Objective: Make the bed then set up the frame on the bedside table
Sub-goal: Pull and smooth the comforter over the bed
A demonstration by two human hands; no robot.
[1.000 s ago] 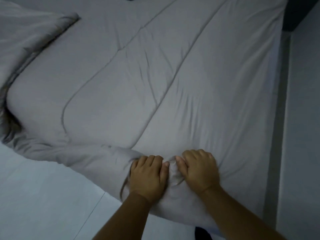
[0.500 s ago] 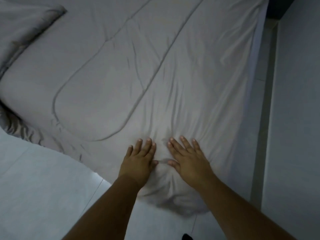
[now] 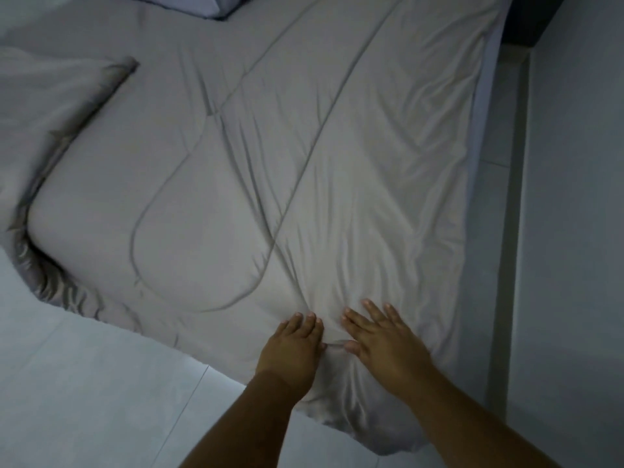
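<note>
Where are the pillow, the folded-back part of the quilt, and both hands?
pillow (image 3: 217,5): head view, its near corner at the top edge.
folded-back quilt (image 3: 50,106): head view, middle of the fold.
left hand (image 3: 292,349): head view, back of the hand.
right hand (image 3: 385,346): head view, back of the hand.

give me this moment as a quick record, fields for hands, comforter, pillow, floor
left hand: flat, palm down on the comforter, fingers open
right hand: flat beside it, fingers spread, gripping nothing
comforter: grey, spread over the bed, creases fanning out from the hands, left edge folded back
pillow: corner only, at the top edge
floor: pale tiles, near left
frame: not in view
</note>
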